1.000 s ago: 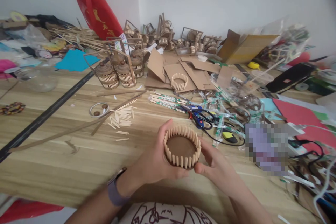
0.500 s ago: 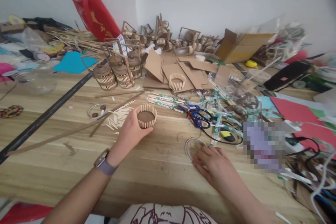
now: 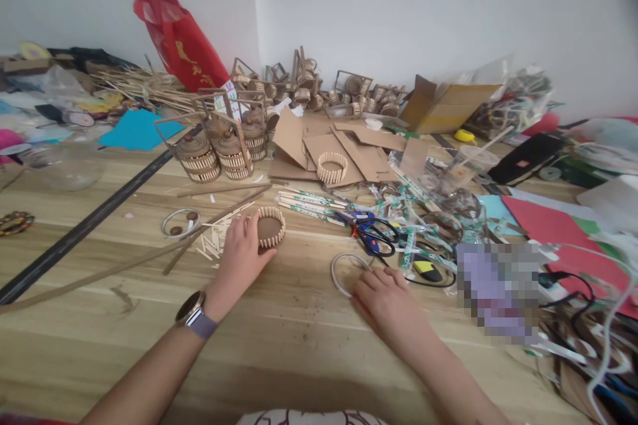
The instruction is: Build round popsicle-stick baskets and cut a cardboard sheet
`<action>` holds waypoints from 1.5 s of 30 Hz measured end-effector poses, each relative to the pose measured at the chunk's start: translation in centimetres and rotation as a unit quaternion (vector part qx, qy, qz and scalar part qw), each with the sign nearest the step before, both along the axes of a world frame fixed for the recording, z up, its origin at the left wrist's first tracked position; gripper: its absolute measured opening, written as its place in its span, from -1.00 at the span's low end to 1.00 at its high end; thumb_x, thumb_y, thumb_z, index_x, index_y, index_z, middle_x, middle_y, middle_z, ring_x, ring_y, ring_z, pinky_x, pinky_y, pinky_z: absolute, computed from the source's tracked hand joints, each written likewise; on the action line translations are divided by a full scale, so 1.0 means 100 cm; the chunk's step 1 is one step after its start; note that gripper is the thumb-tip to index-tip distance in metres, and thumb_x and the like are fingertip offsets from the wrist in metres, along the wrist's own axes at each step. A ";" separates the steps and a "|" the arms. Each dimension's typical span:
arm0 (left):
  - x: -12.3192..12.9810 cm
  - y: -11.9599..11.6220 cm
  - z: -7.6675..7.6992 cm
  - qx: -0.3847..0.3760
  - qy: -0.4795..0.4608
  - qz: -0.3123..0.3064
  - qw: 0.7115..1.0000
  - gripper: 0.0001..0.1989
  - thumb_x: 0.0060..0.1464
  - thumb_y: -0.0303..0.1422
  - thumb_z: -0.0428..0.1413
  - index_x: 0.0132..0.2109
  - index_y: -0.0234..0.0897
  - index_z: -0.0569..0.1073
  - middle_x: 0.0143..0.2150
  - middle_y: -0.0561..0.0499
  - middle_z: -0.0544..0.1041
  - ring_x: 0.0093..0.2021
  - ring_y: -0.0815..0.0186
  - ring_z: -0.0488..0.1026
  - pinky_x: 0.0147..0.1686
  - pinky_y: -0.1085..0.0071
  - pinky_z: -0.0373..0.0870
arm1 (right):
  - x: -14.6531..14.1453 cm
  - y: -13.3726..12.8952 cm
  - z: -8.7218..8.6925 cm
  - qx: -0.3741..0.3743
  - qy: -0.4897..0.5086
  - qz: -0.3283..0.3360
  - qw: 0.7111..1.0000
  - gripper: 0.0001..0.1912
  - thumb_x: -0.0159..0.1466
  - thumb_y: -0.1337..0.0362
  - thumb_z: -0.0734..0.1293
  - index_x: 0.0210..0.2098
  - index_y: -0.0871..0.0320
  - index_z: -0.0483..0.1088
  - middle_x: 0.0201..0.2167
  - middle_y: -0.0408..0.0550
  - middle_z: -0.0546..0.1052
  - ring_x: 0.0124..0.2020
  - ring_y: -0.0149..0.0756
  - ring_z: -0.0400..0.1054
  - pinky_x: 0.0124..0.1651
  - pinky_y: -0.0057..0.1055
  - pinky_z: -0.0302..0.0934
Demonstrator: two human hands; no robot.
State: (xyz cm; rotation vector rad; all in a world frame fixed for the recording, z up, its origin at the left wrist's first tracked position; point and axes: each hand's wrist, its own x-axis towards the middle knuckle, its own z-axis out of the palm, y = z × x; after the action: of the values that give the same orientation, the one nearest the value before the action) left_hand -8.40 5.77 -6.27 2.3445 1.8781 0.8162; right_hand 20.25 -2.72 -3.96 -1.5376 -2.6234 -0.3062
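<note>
Fingers, head view, left hand point(image 3: 240, 254): bent round the nine o'clock side of a cup point(image 3: 275, 239), thumb along its near wall, holding it. Fingers, right hand point(image 3: 383, 293): half curled, palm down, at the right edge of a pale hoop point(image 3: 333, 272); whether they pinch it cannot be told. Cup, one: upright on the wooden table point(image 3: 309, 375), brown floor, wall of short pale sticks set side by side. Positions following are read from the cup, twelve o'clock being straight ahead. Pale hoop: four o'clock, lying flat. Loose sticks point(image 3: 212, 244): scattered heap, between eight and nine o'clock, just beside the left hand. Second hoop point(image 3: 166, 224): nine o'clock, two brown balls inside. Lidded baskets point(image 3: 234, 165), a group with tall handles: eleven o'clock. Second cup point(image 3: 332, 174), of like make: between one and two o'clock, on cardboard point(image 3: 319, 145). Wrapped sticks point(image 3: 309, 202): two o'clock. Condition, by judgement: part-made. Stick wall of the held cup appears complete wherever it shows, the left side being covered by the hand; no lid and no handle on it, both being present on the baskets. Second cup looks to be at the same stage. Loose sticks lie unused.
</note>
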 end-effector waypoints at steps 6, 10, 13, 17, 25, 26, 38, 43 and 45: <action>0.014 -0.034 0.021 0.058 0.006 -0.050 0.997 -0.39 0.12 -0.26 0.19 0.26 -0.25 0.19 0.30 -0.32 0.21 0.36 -0.26 0.05 0.26 -0.24 0.10 | 0.006 0.008 0.006 -0.077 0.059 0.016 0.995 -0.81 0.36 0.39 0.25 -0.29 0.08 0.48 -0.36 -0.09 0.59 -0.26 -0.21 0.44 -0.09 -0.24 0.10; 0.032 -0.061 0.029 0.064 -0.028 -0.122 0.990 -0.55 0.17 -0.20 0.15 0.15 -0.25 0.33 0.22 -0.27 0.35 0.33 -0.23 0.14 0.21 -0.26 0.18 | 0.022 0.021 0.017 -0.059 0.089 -0.023 0.994 -0.75 0.39 0.25 0.24 -0.37 0.11 0.49 -0.40 -0.04 0.59 -0.29 -0.18 0.44 -0.14 -0.24 0.13; 0.045 -0.072 0.028 0.062 -0.062 -0.155 0.984 -0.69 0.19 -0.21 0.13 0.03 -0.24 0.42 0.15 -0.23 0.43 0.30 -0.20 0.19 0.16 -0.26 0.25 | 0.043 0.040 0.021 -0.056 0.114 -0.089 0.988 -0.63 0.41 0.15 0.19 -0.43 0.11 0.49 -0.39 -0.03 0.60 -0.30 -0.18 0.46 -0.17 -0.27 0.18; 0.054 -0.071 0.017 0.066 -0.093 -0.171 0.979 -0.79 0.19 -0.27 0.13 -0.06 -0.23 0.47 0.06 -0.18 0.51 0.28 -0.15 0.24 0.16 -0.21 0.28 | 0.083 0.076 0.023 -0.017 0.127 -0.186 0.974 -0.70 0.35 0.32 0.16 -0.13 0.10 0.53 -0.15 0.03 0.63 -0.13 -0.14 0.50 -0.13 -0.29 0.28; 0.056 -0.062 -0.005 0.082 -0.118 -0.193 0.971 -0.87 0.19 -0.36 0.09 -0.14 -0.21 0.50 -0.03 -0.14 0.57 0.20 -0.12 0.33 0.13 -0.28 0.29 | 0.124 0.168 0.036 -0.018 0.050 -0.280 0.959 -0.78 0.39 0.22 0.28 -0.07 0.19 0.47 -0.08 0.04 0.55 -0.09 -0.18 0.46 -0.02 -0.14 0.35; 0.056 -0.063 -0.006 0.082 -0.117 -0.199 0.970 -0.87 0.20 -0.37 0.09 -0.14 -0.22 0.50 -0.03 -0.15 0.58 0.19 -0.13 0.34 0.12 -0.31 0.29 | 0.122 0.179 0.036 -0.027 0.040 -0.269 0.962 -0.75 0.38 0.19 0.30 -0.02 0.18 0.44 -0.03 0.03 0.52 -0.06 -0.19 0.44 0.00 -0.12 0.36; 0.054 -0.067 -0.005 0.072 -0.091 -0.207 0.971 -0.85 0.21 -0.40 0.05 -0.16 -0.22 0.52 -0.06 -0.13 0.59 0.21 -0.08 0.33 0.17 -0.26 0.27 | 0.116 0.209 0.037 0.050 0.110 -0.206 0.971 -0.82 0.38 0.26 0.28 -0.11 0.20 0.47 -0.08 0.05 0.52 -0.11 -0.19 0.43 0.02 -0.13 0.30; 0.057 -0.069 -0.005 0.086 -0.099 -0.211 0.969 -0.85 0.23 -0.41 0.04 -0.16 -0.24 0.51 -0.07 -0.13 0.59 0.19 -0.07 0.35 0.14 -0.28 0.29 | 0.128 0.199 0.066 0.234 0.261 -0.208 0.913 -0.82 0.32 0.32 0.22 -0.23 0.17 0.46 -0.17 0.11 0.52 -0.19 -0.15 0.40 -0.01 -0.18 0.24; 0.059 -0.069 -0.006 0.099 -0.103 -0.205 0.968 -0.84 0.24 -0.41 0.02 -0.16 -0.24 0.50 -0.08 -0.12 0.59 0.18 -0.08 0.36 0.11 -0.28 0.32 | 0.130 0.197 0.079 0.299 0.318 -0.204 0.876 -0.84 0.29 0.29 0.22 -0.25 0.15 0.44 -0.19 0.08 0.51 -0.20 -0.14 0.38 -0.01 -0.16 0.24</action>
State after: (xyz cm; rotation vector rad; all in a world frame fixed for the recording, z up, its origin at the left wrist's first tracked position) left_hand -2.54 -1.11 -6.90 2.5124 1.2204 1.1774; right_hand 33.24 16.99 3.96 -1.5750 -1.5049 -0.4806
